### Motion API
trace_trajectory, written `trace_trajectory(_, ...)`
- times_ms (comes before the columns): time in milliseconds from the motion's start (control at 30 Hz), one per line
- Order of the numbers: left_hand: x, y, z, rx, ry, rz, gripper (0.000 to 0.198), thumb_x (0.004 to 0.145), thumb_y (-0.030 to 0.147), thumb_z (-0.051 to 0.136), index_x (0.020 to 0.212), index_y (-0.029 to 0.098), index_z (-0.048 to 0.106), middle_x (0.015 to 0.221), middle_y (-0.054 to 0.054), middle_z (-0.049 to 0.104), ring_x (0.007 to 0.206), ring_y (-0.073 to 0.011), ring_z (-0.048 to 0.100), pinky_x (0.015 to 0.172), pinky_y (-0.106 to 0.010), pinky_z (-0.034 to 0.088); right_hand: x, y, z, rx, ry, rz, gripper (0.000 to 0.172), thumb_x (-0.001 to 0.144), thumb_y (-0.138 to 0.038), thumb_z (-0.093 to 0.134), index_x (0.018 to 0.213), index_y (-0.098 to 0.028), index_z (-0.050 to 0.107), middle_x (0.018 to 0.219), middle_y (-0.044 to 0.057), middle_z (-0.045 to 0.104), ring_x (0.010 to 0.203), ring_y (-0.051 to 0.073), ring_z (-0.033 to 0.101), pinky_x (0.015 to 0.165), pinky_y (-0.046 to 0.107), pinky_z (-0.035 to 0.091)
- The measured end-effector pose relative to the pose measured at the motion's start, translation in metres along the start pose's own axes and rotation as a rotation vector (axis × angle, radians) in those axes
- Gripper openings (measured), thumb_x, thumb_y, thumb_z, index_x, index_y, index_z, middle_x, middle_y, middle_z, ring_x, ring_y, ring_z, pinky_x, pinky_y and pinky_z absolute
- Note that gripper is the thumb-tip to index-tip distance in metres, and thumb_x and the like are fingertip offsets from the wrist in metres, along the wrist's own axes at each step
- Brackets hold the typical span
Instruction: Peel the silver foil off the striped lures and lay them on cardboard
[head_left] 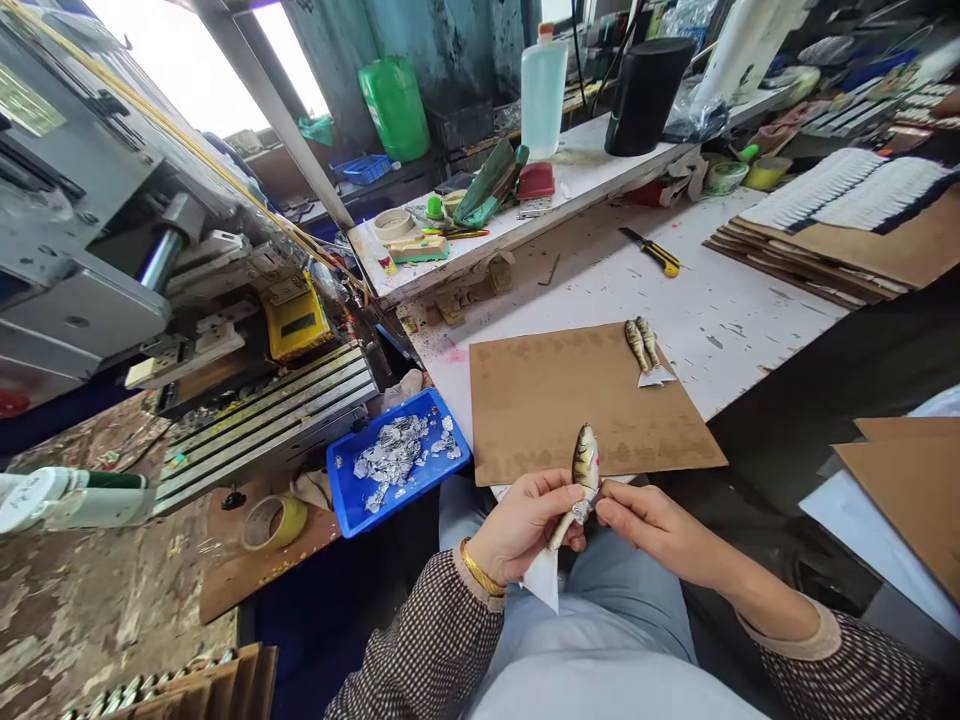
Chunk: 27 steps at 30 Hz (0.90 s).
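At the far left of the frame, a grey metal machine was positioned beside the bench, and a roll of yellow tape was placed on a wooden board below it. To the right of these, a blue plastic tray was seen holding crumpled silver foil scraps.

At lower centre, the work in hand was a fish-shaped lure, which was held upright above the person's lap, just below the front edge of a brown card sheet. The left hand was closed around the lower body of the lure, with the fingers curled and a gold bangle worn at the wrist. A piece of crumpled foil was gathered at the lure's narrow lower part. The right hand was brought in from the right, with the thumb and forefinger pressed together at that foil; whether the foil itself was gripped could not be fully determined.

Two further lures were laid on the card's upper right corner. Farther right, a yellow-and-black utility knife was left on the white bench, and stacked boards were placed at the upper right.
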<state>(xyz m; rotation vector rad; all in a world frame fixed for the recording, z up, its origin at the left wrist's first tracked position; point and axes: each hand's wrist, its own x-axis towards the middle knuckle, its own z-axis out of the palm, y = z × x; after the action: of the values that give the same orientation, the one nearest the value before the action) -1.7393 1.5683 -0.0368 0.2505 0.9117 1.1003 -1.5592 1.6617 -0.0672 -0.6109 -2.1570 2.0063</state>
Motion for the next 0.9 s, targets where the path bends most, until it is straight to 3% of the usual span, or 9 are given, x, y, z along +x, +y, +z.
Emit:
trace_trajectory(267, 0.002, -0.001, -0.001, 0.001, 0.034, -0.011, 0.034, 0.075, 0.036, 0.083, 0.089, 0.01, 0.067, 0.069, -0.001, 0.06, 0.049, -0.0056, 0.053, 0.049, -0.018, 0.048, 0.0, 0.001, 0.014, -0.106, -0.056, -0.021, 0.041, 0.103, -0.051, 0.041, 0.093, -0.018, 0.064, 0.086, 0.003, 0.067, 0.074, 0.014, 0.055, 0.069, 0.027, 0.039)
trace_trajectory(500, 0.0, 0.0, -0.005, -0.05, 0.035, 0.011, 0.032, 0.078, 0.035, 0.08, 0.094, 0.01, 0.067, 0.065, 0.001, 0.057, 0.048, -0.0049, 0.047, 0.052, -0.02, 0.047, -0.006, 0.003, 0.008, -0.051, 0.105, 0.021, 0.046, 0.102, -0.056, 0.038, 0.076, -0.019, 0.047, 0.065, -0.004, 0.036, 0.06, 0.011, 0.033, 0.057, 0.027, 0.026)
trace_trajectory(700, -0.004, -0.001, 0.0, -0.092, -0.005, 0.008, 0.03, 0.079, 0.033, 0.08, 0.092, 0.011, 0.065, 0.068, 0.0, 0.056, 0.052, -0.0058, 0.047, 0.053, -0.02, 0.047, -0.001, -0.002, 0.004, -0.136, 0.164, 0.018, 0.048, 0.101, -0.056, 0.04, 0.07, -0.02, 0.04, 0.066, -0.004, 0.035, 0.063, 0.011, 0.032, 0.059, 0.028, 0.025)
trace_trajectory(900, -0.008, -0.002, 0.001, -0.065, -0.011, 0.018, 0.034, 0.078, 0.035, 0.08, 0.097, 0.01, 0.068, 0.069, 0.0, 0.056, 0.051, -0.0057, 0.046, 0.053, -0.021, 0.047, 0.002, -0.007, -0.001, -0.112, 0.059, 0.021, 0.049, 0.1, -0.059, 0.041, 0.074, -0.019, 0.049, 0.068, -0.003, 0.037, 0.065, 0.012, 0.034, 0.06, 0.028, 0.027)
